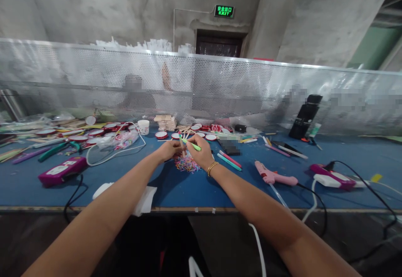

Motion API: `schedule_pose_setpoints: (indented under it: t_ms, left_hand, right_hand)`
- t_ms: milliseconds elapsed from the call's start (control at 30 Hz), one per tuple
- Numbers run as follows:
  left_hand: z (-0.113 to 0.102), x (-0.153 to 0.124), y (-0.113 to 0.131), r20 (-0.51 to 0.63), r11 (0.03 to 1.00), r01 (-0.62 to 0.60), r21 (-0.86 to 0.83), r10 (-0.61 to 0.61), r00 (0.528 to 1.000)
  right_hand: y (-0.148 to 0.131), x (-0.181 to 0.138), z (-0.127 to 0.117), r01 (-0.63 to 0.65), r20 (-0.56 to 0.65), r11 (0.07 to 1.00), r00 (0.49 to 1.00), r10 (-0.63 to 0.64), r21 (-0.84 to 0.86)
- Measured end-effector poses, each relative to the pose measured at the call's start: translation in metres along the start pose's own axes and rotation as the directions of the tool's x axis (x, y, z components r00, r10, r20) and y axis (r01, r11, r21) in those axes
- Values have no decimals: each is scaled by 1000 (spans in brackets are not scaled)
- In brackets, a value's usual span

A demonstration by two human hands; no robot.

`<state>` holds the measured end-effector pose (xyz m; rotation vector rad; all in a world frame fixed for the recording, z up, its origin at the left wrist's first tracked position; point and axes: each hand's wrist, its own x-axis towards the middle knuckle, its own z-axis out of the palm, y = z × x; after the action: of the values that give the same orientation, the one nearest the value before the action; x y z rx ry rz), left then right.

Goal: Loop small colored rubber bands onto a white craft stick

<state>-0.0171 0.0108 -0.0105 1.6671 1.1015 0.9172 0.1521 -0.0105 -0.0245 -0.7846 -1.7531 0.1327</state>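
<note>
Both my arms reach forward over a blue table [176, 187]. My left hand [168, 150] is closed in a pinch on thin sticks [182, 142] held upright. My right hand [202, 152], with a gold bracelet on its wrist, is closed round a green marker [192, 144] whose tip meets the sticks. Just below the two hands lies a small heap of colourful rubber bands [187, 164].
A pink glue gun [272, 177] lies to the right, another pink tool [331, 178] with cables beyond it. A magenta box [61, 171], white cloth [143, 199], red-and-white discs [161, 135], a white cup [143, 127] and pens [229, 159] are scattered. A perforated metal screen [220, 88] closes the far side.
</note>
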Motion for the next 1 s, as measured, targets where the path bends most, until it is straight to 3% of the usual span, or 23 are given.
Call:
schedule_pose_setpoints:
  t_ms: [567, 867, 1000]
  left_hand:
    - [1, -4, 5, -31, 1000, 28, 14, -28, 999]
    - [1, -7, 14, -84, 998, 60, 33, -57, 995]
    - [0, -6, 15, -97, 997, 71, 27, -69, 993]
  right_hand:
    - [3, 1, 0, -36, -50, 999, 998, 36, 0]
    - [3, 4, -4, -18, 31, 999, 999, 17, 33]
    - [5, 7, -8, -2, -12, 999, 1000, 3, 38]
